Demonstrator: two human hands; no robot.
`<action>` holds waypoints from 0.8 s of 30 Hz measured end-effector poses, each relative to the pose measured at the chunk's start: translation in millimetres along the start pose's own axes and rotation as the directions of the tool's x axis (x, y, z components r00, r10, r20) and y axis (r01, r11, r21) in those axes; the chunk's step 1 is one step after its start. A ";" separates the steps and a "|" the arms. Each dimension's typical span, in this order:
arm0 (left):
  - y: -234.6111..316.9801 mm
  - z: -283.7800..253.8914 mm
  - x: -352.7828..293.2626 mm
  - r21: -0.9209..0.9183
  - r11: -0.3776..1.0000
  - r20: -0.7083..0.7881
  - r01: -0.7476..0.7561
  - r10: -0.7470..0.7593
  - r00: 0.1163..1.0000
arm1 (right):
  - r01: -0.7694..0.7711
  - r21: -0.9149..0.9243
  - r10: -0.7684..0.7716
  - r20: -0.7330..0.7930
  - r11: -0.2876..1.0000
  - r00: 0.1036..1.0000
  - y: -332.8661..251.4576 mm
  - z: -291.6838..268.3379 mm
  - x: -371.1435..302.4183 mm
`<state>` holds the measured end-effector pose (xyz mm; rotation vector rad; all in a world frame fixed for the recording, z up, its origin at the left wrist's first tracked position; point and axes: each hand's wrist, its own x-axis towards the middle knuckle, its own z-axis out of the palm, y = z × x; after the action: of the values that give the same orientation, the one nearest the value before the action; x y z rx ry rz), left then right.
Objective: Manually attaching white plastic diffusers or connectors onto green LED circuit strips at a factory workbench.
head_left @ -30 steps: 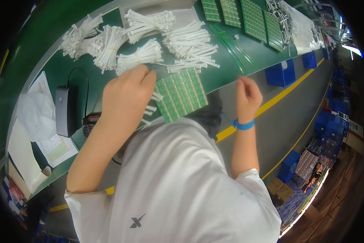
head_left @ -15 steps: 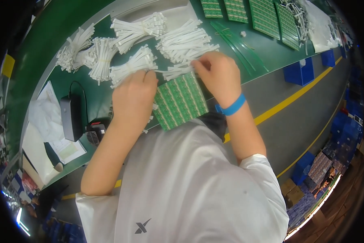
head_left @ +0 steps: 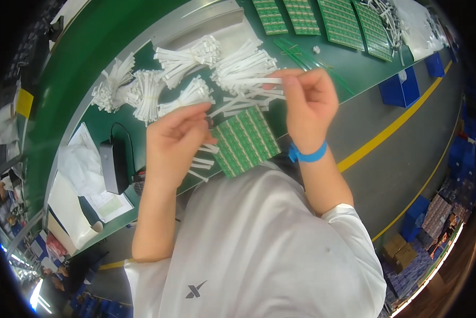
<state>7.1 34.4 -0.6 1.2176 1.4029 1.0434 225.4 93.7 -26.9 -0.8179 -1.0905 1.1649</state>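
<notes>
My right hand [head_left: 311, 100] pinches a thin white flat strip [head_left: 268, 80] between thumb and forefinger, beside a pile of like strips [head_left: 243, 63]. Over the left corner of a green circuit board panel [head_left: 247, 142] hovers my left hand [head_left: 179, 130], its fingers loosely bent, thumb and forefinger apart. I see nothing held in it. The panel, marked with rows of small pale parts, rests at the table's near edge, close to my shirt. Several loose white strips [head_left: 201, 163] poke out beside my left wrist; their other ends are hidden.
Tied bundles of white strips [head_left: 187, 58] stand on the green table [head_left: 296, 53]. More green panels [head_left: 341, 24] lie at the far right, near green rods [head_left: 296, 55]. A black box [head_left: 114, 167] with a cord and papers [head_left: 108, 204] are at left; a blue bin [head_left: 399, 89] is beyond the table edge.
My right hand has lifted back to the right with a strip between its fingers. My left fingers, closed near a bundle before, have drawn back and loosened. The whole view has shifted slightly.
</notes>
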 end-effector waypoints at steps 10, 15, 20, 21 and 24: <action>-1.4 -16.7 -9.4 -0.872 0.312 0.281 0.377 -0.313 0.907 | -0.438 0.141 0.398 0.241 0.888 0.885 -39.2 39.7 0.8; -5.3 -15.2 -17.6 -0.904 0.267 0.257 0.335 -0.288 0.922 | -0.626 0.011 0.577 0.375 0.780 0.725 -45.6 56.2 -12.4; -7.2 -13.0 -28.1 -0.893 0.379 0.161 0.241 -0.230 0.960 | -0.627 -0.058 0.593 0.402 0.777 0.698 -45.6 63.6 -26.2; -8.6 -12.2 -31.3 -0.857 0.494 0.075 0.145 -0.159 0.984 | -0.626 -0.090 0.602 0.409 0.775 0.686 -47.3 62.6 -28.2; -14.2 -12.8 -34.4 -0.746 0.664 -0.030 -0.050 0.041 0.999 | -0.638 -0.079 0.605 0.424 0.766 0.674 -55.5 61.4 -31.7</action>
<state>-6.7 -1.8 -8.0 0.6178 0.7784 1.4672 182.1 47.8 35.4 -0.9333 -1.1367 2.0400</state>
